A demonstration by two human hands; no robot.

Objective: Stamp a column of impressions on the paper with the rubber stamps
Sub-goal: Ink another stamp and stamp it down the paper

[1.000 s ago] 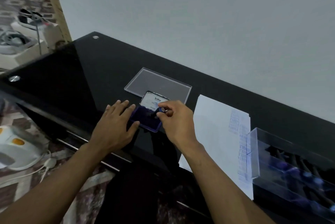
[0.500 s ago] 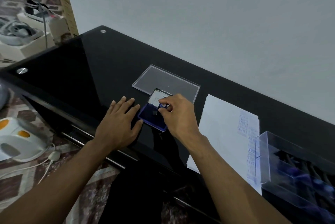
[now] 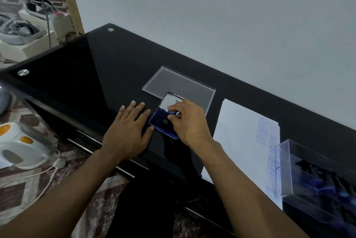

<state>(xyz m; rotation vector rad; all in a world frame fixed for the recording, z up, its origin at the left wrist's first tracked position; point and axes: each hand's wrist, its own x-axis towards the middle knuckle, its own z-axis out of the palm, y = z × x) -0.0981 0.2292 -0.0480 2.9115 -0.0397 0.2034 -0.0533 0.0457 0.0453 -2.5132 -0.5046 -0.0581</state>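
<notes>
The right hand [image 3: 189, 122] pinches a rubber stamp [image 3: 172, 113] over the blue ink pad [image 3: 162, 125]. The left hand [image 3: 128, 131] lies flat, fingers relaxed, on the tabletop [image 3: 96, 76] just left of the pad.

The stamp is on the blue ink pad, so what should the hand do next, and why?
Probably lift the stamp and carry it right to the paper. The right hand pinches it over the ink pad, the left hand lies flat beside the pad, and the column of impressions looks unfinished.

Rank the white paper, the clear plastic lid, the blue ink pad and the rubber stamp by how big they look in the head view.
1. White paper, clearly the largest.
2. Clear plastic lid; it lies farther from the camera, so its true size may be closer.
3. Blue ink pad.
4. Rubber stamp, mostly hidden by the right hand.
</notes>
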